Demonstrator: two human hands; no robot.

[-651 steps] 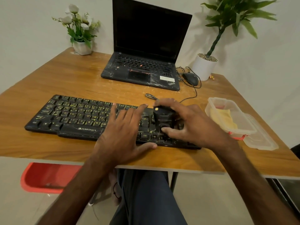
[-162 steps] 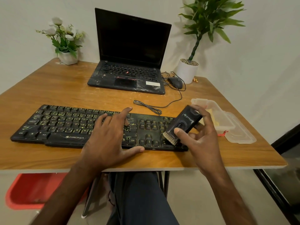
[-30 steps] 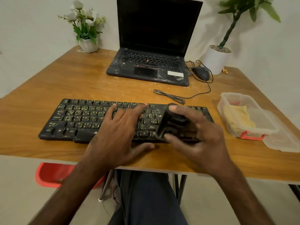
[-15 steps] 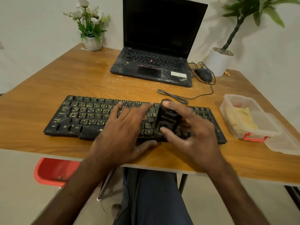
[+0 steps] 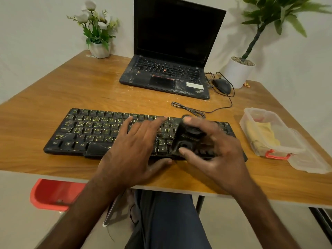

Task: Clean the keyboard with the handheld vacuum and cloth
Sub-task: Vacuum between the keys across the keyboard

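A black keyboard [image 5: 89, 130] with yellow-lit legends lies across the wooden table [image 5: 75, 87], close to its front edge. My left hand [image 5: 133, 151] rests flat on the keyboard's middle, fingers spread, thumb at the front edge. My right hand [image 5: 215, 153] grips a small black handheld vacuum [image 5: 188, 135], held upright on the keys right of centre, index finger on top, thumb on its front. The vacuum's lower end is hidden against the keys. A yellow cloth [image 5: 260, 133] lies inside a clear plastic box [image 5: 273, 150] at the right.
An open black laptop [image 5: 170, 74] stands behind the keyboard, a wired mouse [image 5: 221, 86] to its right. The keyboard's cable [image 5: 188, 109] is coiled between them. Two potted plants [image 5: 98, 33] [image 5: 240, 71] occupy the back corners. The box lid [image 5: 309, 162] lies beside the box; a red stool [image 5: 53, 193] below left.
My right hand has shifted the vacuum slightly over the right-hand keys. My left hand stays pressed on the keyboard. The view has shifted a little.
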